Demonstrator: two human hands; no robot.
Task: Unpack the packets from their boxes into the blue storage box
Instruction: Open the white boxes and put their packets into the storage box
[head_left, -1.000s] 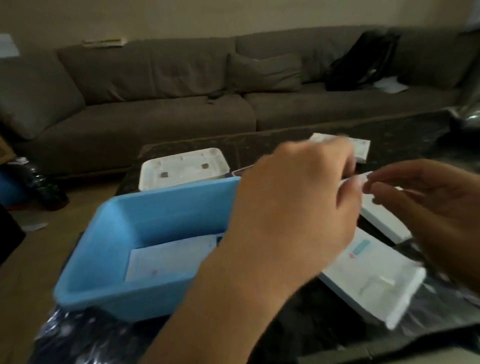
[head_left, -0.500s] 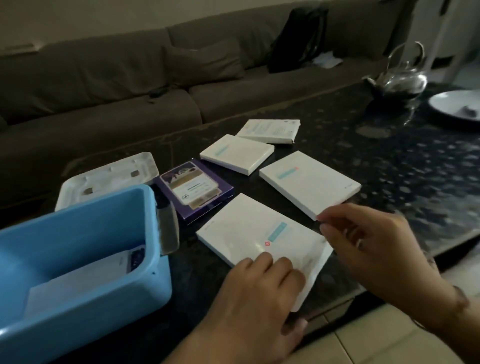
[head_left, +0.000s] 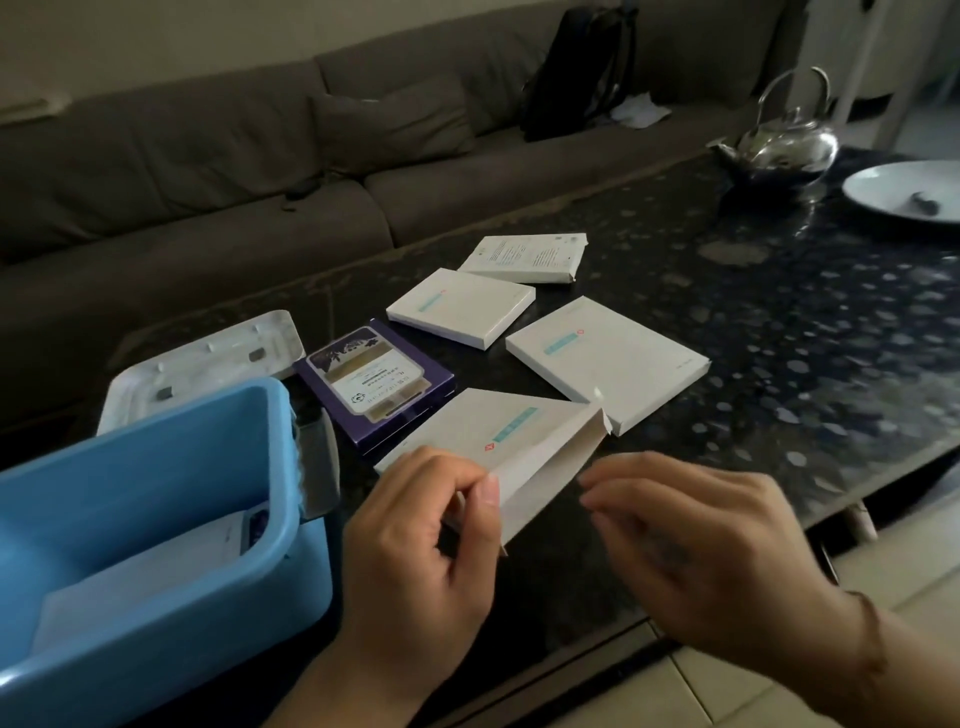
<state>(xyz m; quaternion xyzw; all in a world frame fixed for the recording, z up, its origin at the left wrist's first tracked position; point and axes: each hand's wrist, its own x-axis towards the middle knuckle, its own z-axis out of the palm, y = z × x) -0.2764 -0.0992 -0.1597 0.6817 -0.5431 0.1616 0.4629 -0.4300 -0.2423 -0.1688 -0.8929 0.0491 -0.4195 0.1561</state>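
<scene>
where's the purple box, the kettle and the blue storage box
purple box (head_left: 372, 383), head view, on its printed top face
kettle (head_left: 784, 146), head view, on its shiny body
blue storage box (head_left: 156, 441), head view, on its inner far wall

The blue plastic storage box (head_left: 156, 467) runs off the left and bottom edges. The round white plate (head_left: 904, 195) is cut by the right edge. Print on the purple flat carton (head_left: 374, 384) is unreadable.

Four white boxes (head_left: 498, 441) (head_left: 608, 361) (head_left: 460, 306) (head_left: 524, 258), one purple box (head_left: 374, 384), one blue storage box (head_left: 156, 457), one white lid (head_left: 202, 364), one kettle (head_left: 784, 145), one plate (head_left: 893, 192)
</scene>
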